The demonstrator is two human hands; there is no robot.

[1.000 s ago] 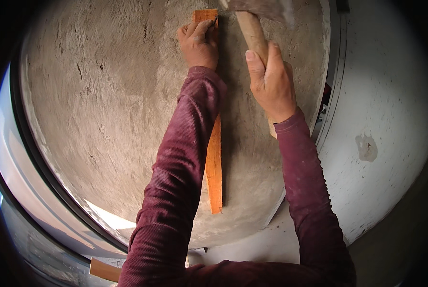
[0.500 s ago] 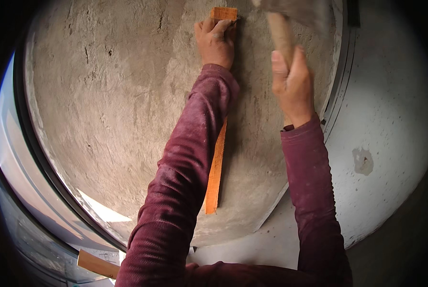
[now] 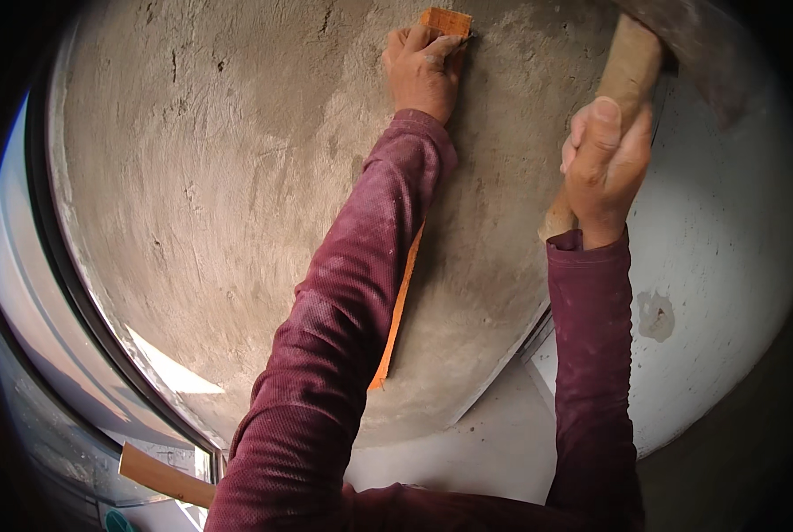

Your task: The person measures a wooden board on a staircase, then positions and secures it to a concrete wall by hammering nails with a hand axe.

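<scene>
Against a rough grey plastered wall (image 3: 201, 195) lies a long orange wooden batten (image 3: 446, 19), largely behind my left forearm. My left hand (image 3: 421, 75) grips its top end with bent fingers; a small dark pin, perhaps a nail, shows by the fingertips, hard to make out. Right of the batten, my right hand (image 3: 608, 173) is wrapped round the pale wooden handle (image 3: 632, 58) of a hammer or hatchet, raised to the upper right. Its broad metal head (image 3: 702, 44) is blurred at the picture's edge, apart from the batten.
A dark-framed glass window or door (image 3: 15, 266) runs down the left side. A loose wooden board (image 3: 161, 474) is at lower left. A white wall (image 3: 707, 293) with a grey patch (image 3: 655, 315) stands right, and a pale floor (image 3: 459, 465) shows below the plaster.
My right hand and the tool have swung to the right, away from the batten. The batten and my left hand appear farther right in the picture as the view has shifted.
</scene>
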